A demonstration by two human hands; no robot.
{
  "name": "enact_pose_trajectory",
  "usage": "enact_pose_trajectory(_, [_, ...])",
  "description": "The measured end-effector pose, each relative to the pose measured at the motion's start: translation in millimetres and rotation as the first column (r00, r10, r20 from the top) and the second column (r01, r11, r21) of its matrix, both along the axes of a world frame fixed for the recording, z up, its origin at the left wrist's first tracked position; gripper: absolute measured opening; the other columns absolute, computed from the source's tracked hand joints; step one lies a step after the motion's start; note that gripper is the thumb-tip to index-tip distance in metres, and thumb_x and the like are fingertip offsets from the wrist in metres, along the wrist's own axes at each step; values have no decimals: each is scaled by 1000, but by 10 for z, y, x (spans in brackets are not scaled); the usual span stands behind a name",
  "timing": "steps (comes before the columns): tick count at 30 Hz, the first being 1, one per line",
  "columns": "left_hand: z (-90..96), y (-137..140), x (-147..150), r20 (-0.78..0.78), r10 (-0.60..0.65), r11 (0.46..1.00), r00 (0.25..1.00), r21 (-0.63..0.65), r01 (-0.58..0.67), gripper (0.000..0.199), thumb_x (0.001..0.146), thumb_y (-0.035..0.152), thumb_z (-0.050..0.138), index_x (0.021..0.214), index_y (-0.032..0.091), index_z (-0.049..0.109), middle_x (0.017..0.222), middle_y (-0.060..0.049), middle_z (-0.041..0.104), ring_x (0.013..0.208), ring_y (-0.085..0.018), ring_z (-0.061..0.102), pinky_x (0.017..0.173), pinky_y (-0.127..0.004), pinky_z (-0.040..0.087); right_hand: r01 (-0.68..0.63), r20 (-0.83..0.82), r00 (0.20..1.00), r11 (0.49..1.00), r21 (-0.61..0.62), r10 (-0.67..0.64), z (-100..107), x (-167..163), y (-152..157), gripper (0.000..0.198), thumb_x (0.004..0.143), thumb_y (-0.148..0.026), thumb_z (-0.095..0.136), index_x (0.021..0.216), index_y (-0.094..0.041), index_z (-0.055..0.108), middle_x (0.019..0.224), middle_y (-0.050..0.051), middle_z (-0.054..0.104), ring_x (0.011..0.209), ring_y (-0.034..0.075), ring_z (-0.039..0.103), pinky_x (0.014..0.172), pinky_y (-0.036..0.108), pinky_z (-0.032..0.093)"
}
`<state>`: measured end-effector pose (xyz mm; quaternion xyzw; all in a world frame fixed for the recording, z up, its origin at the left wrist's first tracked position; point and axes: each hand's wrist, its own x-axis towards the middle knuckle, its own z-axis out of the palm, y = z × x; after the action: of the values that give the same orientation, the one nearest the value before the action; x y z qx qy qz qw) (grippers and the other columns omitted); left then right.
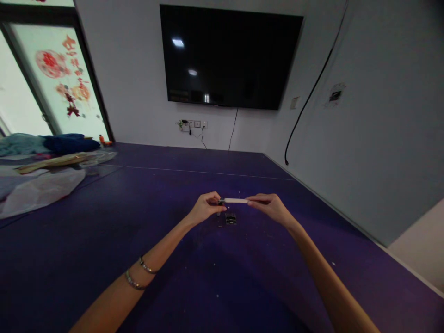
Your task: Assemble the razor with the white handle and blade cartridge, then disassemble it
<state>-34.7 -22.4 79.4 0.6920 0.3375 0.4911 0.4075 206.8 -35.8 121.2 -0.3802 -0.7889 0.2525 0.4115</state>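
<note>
Between my two hands is a slim white handle (236, 200), held level above the purple floor. My left hand (206, 207) is closed in a pinch at its left end, where a small dark grey part shows by the fingertips. At the right end, my right hand (270, 206) pinches it between thumb and fingers. A small dark rectangular case (231, 218) lies just below the handle. Beside it, under the left fingertips, a small greyish piece (218, 213) is partly hidden. The exact kind of the handle is too small to tell.
Small white scraps dot the purple floor (166, 249). Clear plastic sheeting (45, 192) and a dark blue cloth (71, 143) lie at the left near a glass door (58, 74). A television (229, 55) hangs on the wall, and a black cable (308, 97) dangles at the right.
</note>
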Motion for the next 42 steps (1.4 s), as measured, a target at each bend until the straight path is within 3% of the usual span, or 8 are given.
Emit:
enact_pose_trajectory(7, [9, -20, 4, 24, -34, 999, 999, -17, 35, 23, 60, 21, 74, 67, 14, 53, 62, 2, 61, 55, -8, 55, 57, -23, 43, 1, 22, 1000, 1000, 25, -2, -6, -1, -5, 25, 74, -40, 61, 90, -23, 72, 84, 5, 70, 74, 18, 63, 65, 28, 47])
enact_pose_trajectory(24, [112, -121, 49, 30, -46, 999, 998, -14, 47, 21, 60, 20, 73, 66, 14, 54, 62, 2, 60, 57, -8, 54, 59, -22, 42, -3, -64, 998, 998, -58, 0, -70, 20, 52, 25, 72, -37, 64, 89, -21, 72, 91, 6, 71, 83, 20, 64, 76, 32, 48])
enact_pose_trajectory(28, [95, -106, 53, 22, -24, 999, 999, -22, 25, 22, 58, 19, 74, 66, 14, 54, 61, 2, 60, 55, -8, 54, 56, -21, 41, -56, -43, 998, 997, -51, 54, -57, 2, 41, 25, 72, -37, 64, 88, -20, 72, 89, 6, 71, 81, 19, 64, 74, 30, 48])
enact_pose_trajectory(33, [47, -74, 44, 37, -57, 998, 998, -2, 57, 21, 60, 20, 73, 66, 14, 54, 64, 2, 61, 57, -8, 54, 58, -22, 42, 12, -55, 998, 999, -44, -14, -61, 8, 47, 24, 71, -36, 64, 88, -20, 72, 88, 6, 71, 80, 20, 64, 72, 30, 48])
enact_pose_trajectory(39, [51, -82, 49, 16, -54, 999, 998, 6, 54, 21, 61, 21, 73, 67, 14, 54, 62, 2, 59, 56, -8, 55, 57, -22, 42, -61, -39, 997, 997, -42, 59, -40, -23, 24, 23, 72, -35, 65, 89, -21, 72, 87, 5, 71, 79, 18, 63, 71, 29, 47])
enact_pose_trajectory(42, [55, -87, 56, 25, -54, 999, 998, 2, 54, 22, 61, 22, 73, 66, 14, 53, 65, 2, 60, 58, -8, 54, 58, -23, 42, -30, -65, 998, 998, -52, 26, -68, -9, 49, 24, 72, -36, 65, 89, -21, 72, 89, 6, 71, 81, 19, 64, 74, 30, 47])
